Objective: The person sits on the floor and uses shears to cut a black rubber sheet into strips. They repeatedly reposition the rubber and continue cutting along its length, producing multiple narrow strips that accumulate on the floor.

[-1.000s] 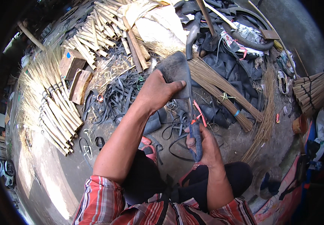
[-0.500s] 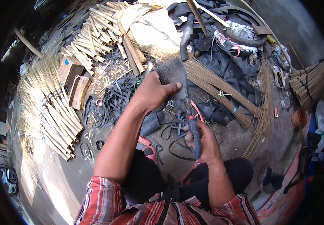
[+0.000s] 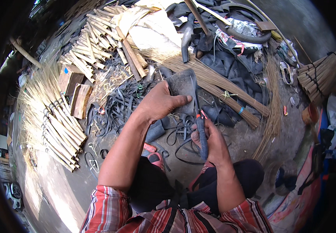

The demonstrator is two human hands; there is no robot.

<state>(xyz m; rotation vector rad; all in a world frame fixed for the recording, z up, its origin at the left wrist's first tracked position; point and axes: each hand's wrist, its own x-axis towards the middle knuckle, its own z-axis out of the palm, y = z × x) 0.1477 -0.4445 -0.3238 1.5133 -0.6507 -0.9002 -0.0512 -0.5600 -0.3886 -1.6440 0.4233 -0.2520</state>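
My left hand [image 3: 158, 101] is closed on a piece of dark rubber sheet [image 3: 181, 83], its thumb pressed flat on the near face. In my right hand [image 3: 213, 144] is a pair of scissors [image 3: 201, 136] with handles wrapped in dark material and a red part near the pivot. The narrow blades point away from me and lie along the right edge of the rubber sheet; whether they are apart is hard to make out. Below my hands, a rolled dark rubber piece [image 3: 155, 132] and thin rubber strips [image 3: 115, 103] lie on the ground.
Bamboo tubes [image 3: 94, 42] are heaped at the far left. Finished-looking brooms [image 3: 61, 132] lie at left beside wooden blocks [image 3: 80, 100]. Bundles of dry stalks [image 3: 230, 87] and dark rubber scraps [image 3: 238, 64] spread right of my hands, with a tyre [image 3: 253, 38] behind.
The rubber sheet has shifted slightly right and down relative to the view, and the scissors tilt a little differently along its edge. Both hands keep their hold.
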